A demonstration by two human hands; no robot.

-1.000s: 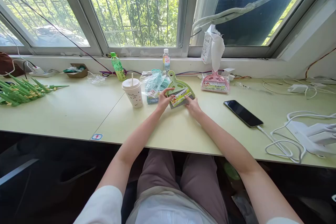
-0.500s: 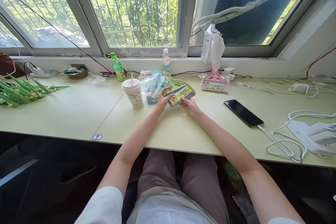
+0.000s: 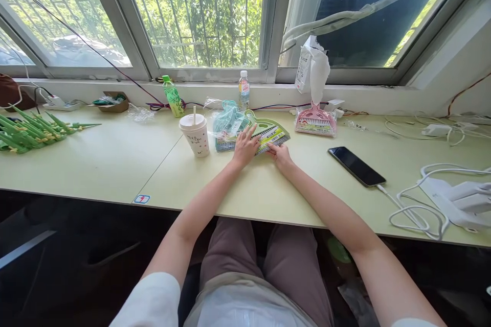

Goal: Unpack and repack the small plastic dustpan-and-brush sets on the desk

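A green mini dustpan with a brush and a paper label [image 3: 273, 132] lies flat on the pale green table [image 3: 115, 163] in front of me. My left hand [image 3: 245, 146] rests on its left part with the fingers stretched out over it. My right hand [image 3: 281, 154] touches its near edge, fingers curled against it. Just left of the green set lies a teal item in a clear plastic bag [image 3: 227, 122]. A pink dustpan set [image 3: 315, 121] in wrapping sits further right, near the wall.
A lidded paper cup with a straw [image 3: 195, 135] stands left of my hands. A black phone [image 3: 356, 165] on a white cable lies to the right, with white chargers and cords [image 3: 448, 199]. Green bottle [image 3: 172, 97], water bottle [image 3: 243, 89], green plastic stems [image 3: 30, 127] at far left.
The green dustpan set was tilted up in both hands; now it lies flat on the table a little further right, my left hand spread on top of it.
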